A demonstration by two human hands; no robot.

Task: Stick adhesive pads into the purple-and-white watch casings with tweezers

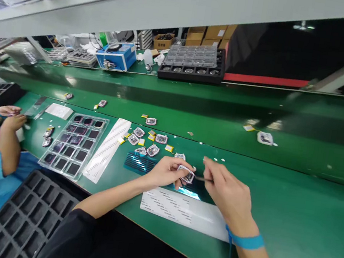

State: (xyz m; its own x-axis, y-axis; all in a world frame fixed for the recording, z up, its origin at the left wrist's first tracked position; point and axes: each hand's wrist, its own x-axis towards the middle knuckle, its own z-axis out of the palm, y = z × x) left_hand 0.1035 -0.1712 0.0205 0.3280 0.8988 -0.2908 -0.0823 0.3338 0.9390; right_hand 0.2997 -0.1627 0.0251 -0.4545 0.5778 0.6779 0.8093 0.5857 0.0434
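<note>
My left hand [165,172] pinches a small square watch module [188,175] with a pale frame and bare electronics above the green bench. A thin metal tool [201,178] sticks out of my closed right hand [230,193], its tip at the module's right edge; most of it is hidden by the fingers. Just beyond my left hand lie several similar modules [153,150], with small batteries with yellow ends [169,148] among them. Blue striped film [137,162] is partly under my left hand. Nearer to me lies a printed white adhesive sheet [170,206].
On the left, a clear tray [99,152] holds dark square screens beside another white strip [107,149]. A black compartment tray [23,214] sits at the front left. A co-worker's hands [13,118] work at far left. The conveyor [223,132] carries spaced modules; a shelf [177,5] hangs overhead.
</note>
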